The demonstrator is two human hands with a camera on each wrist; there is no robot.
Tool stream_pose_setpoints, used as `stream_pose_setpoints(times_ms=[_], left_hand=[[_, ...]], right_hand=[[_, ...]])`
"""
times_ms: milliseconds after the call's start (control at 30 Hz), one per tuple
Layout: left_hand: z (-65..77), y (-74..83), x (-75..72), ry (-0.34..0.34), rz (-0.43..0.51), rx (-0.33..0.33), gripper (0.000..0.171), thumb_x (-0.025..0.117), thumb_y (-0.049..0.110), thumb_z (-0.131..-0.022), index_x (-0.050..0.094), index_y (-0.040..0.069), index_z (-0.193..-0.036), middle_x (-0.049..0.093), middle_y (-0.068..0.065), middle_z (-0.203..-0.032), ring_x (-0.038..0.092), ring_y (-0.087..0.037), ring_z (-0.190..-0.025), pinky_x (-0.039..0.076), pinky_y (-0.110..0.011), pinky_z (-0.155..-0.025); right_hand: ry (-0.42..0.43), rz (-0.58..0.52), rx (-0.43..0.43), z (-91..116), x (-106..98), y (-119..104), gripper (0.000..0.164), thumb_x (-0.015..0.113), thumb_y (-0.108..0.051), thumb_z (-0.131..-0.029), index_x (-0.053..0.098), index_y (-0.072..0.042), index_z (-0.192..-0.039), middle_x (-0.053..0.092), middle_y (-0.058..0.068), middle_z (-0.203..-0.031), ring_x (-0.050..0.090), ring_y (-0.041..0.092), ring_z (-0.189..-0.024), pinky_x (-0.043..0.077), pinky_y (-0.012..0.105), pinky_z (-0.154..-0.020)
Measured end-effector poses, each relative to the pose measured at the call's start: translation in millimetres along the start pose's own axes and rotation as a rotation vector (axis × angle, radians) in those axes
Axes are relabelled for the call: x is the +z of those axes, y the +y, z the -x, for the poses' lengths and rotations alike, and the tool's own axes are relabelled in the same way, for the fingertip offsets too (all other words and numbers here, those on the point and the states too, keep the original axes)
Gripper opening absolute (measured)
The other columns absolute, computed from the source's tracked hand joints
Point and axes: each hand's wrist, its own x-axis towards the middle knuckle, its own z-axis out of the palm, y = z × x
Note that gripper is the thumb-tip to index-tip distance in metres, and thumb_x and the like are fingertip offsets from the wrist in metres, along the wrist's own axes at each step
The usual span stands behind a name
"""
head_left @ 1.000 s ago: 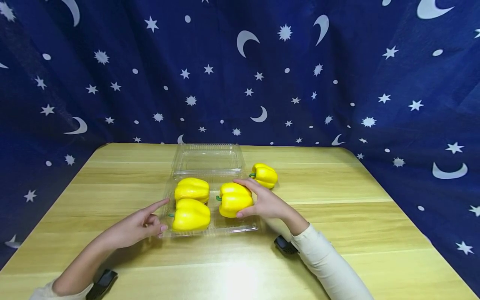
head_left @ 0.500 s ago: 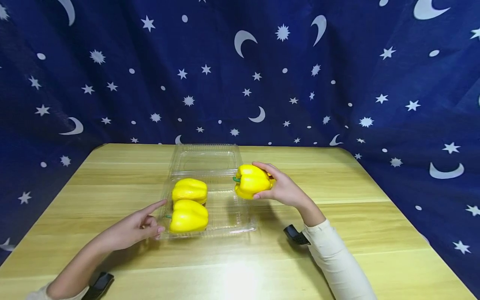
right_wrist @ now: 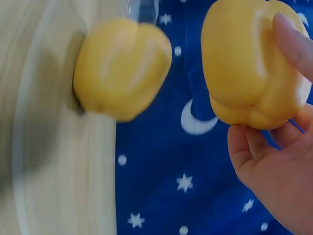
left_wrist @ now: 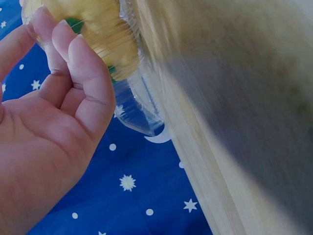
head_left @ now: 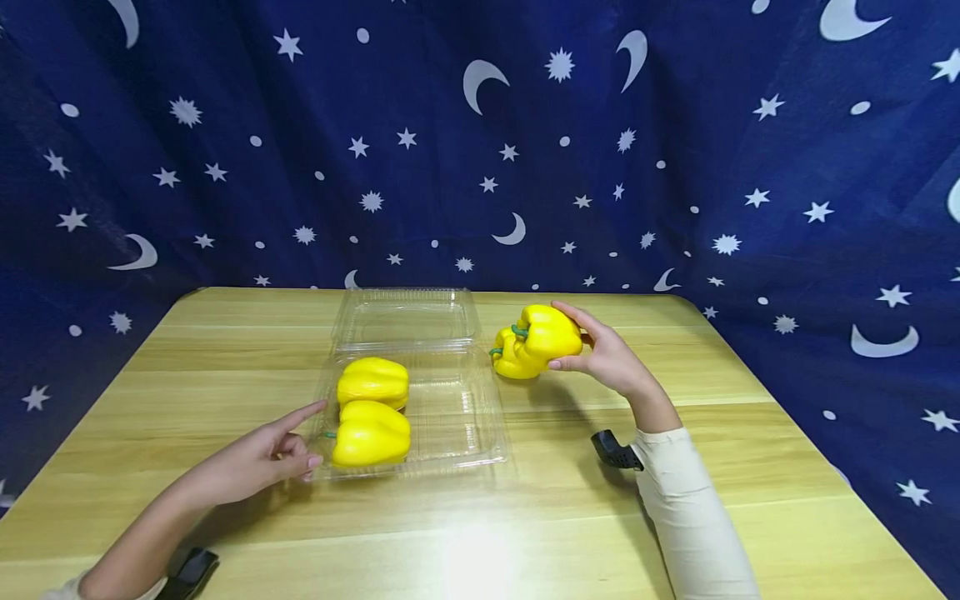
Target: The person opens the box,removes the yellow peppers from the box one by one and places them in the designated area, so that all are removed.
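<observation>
My right hand [head_left: 611,358] grips a yellow bell pepper [head_left: 551,332], fingers over its far side and thumb on its near side. Another yellow bell pepper [head_left: 513,358] on the table lies partly behind it; the right wrist view shows the held pepper [right_wrist: 249,58] apart from that one [right_wrist: 122,68]. My left hand [head_left: 251,460] pinches the near left corner of a clear plastic container [head_left: 457,417], index finger extended along its side. Two more bell peppers, a far one [head_left: 372,382] and a near one [head_left: 372,435], sit in the container's left half.
The container's hinged lid [head_left: 408,317] lies folded back toward the far edge of the wooden table [head_left: 675,517]. Behind the table hangs a blue curtain [head_left: 420,192] with moons and stars.
My right hand has lifted its bell pepper out of the container's right half and carried it right and away, over beside the pepper on the table. The left hand stays at the container's corner.
</observation>
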Motion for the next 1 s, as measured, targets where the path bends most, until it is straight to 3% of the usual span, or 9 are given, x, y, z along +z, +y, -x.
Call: stream_pose_setpoints(times_ms=[200, 400, 700, 800, 1000], left_hand=[[0.1, -0.4, -0.3, -0.003, -0.002, -0.025, 0.074, 0.053, 0.019, -0.092, 0.006, -0.005, -0.144, 0.054, -0.011, -0.069, 0.048, -0.014, -0.060, 0.037, -0.028, -0.050], [-0.4, -0.8, 0.0, -0.006, 0.010, -0.006, 0.074, 0.053, 0.017, -0.092, 0.005, -0.006, -0.144, 0.053, -0.012, -0.069, 0.049, -0.014, -0.061, 0.038, -0.029, -0.051], [1.8, -1.2, 0.7, -0.013, 0.020, 0.006, 0.073, 0.051, 0.016, -0.093, 0.004, -0.006, -0.143, 0.054, -0.011, -0.069, 0.049, -0.013, -0.060, 0.040, -0.029, -0.052], [3.0, -1.9, 0.9, -0.008, 0.021, 0.020, 0.072, 0.051, 0.015, -0.093, 0.004, -0.007, -0.143, 0.054, -0.010, -0.069, 0.050, -0.012, -0.060, 0.040, -0.028, -0.052], [1.6, -0.9, 2.3, -0.011, 0.012, 0.056, 0.071, 0.050, 0.013, -0.093, 0.004, -0.010, -0.142, 0.055, -0.012, -0.069, 0.053, -0.014, -0.062, 0.041, -0.028, -0.052]], right_hand=[[0.016, -0.001, 0.043, -1, -17, 16, 0.085, 0.075, -0.007, -0.073, 0.028, -0.015, -0.144, 0.031, 0.010, -0.145, 0.044, 0.031, -0.113, 0.042, 0.033, -0.087], [0.031, 0.016, 0.055, 0, -29, 28, 0.085, 0.074, -0.006, -0.074, 0.027, -0.014, -0.144, 0.030, 0.013, -0.145, 0.043, 0.031, -0.115, 0.041, 0.029, -0.087], [0.013, -0.022, 0.070, -1, -41, 38, 0.085, 0.072, -0.002, -0.075, 0.025, -0.013, -0.145, 0.029, 0.017, -0.145, 0.042, 0.034, -0.118, 0.041, 0.013, -0.081], [0.005, -0.002, 0.078, -1, -43, 43, 0.086, 0.072, -0.005, -0.075, 0.024, -0.014, -0.145, 0.029, 0.017, -0.145, 0.042, 0.033, -0.119, 0.041, 0.019, -0.085], [0.009, 0.031, 0.105, 2, -47, 58, 0.086, 0.072, -0.008, -0.075, 0.023, -0.014, -0.146, 0.027, 0.017, -0.146, 0.039, 0.034, -0.121, 0.035, 0.044, -0.098]])
